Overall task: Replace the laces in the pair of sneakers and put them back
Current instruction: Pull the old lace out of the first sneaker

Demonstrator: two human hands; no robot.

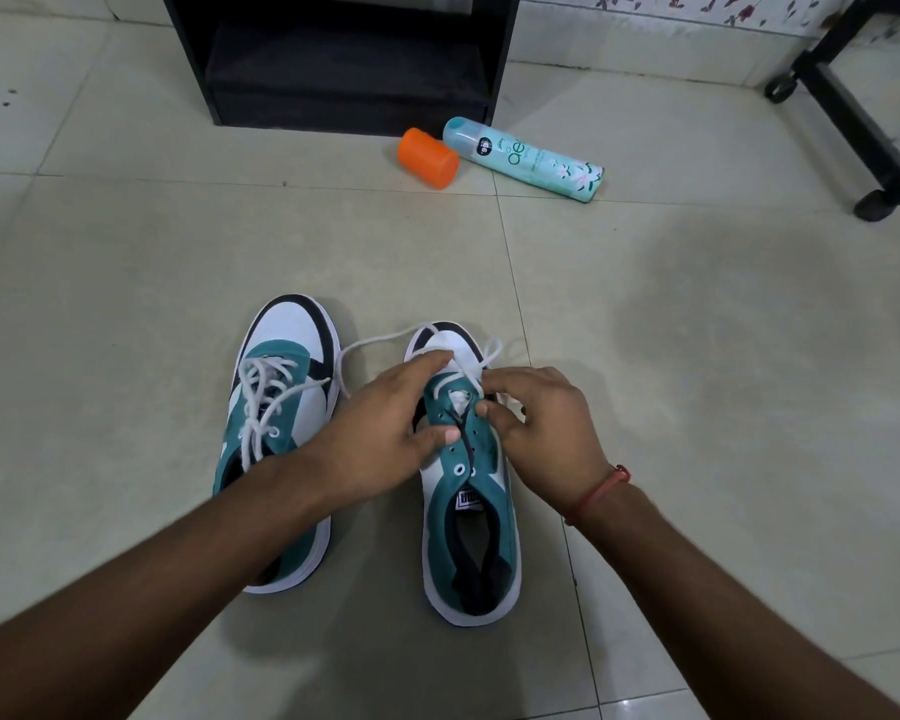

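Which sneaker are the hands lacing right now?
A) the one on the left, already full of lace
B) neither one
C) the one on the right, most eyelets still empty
C: both hands work the white lace at the right sneaker, its nearer eyelets bare.

two sneakers [372, 459] abreast, spray can [523, 159] behind
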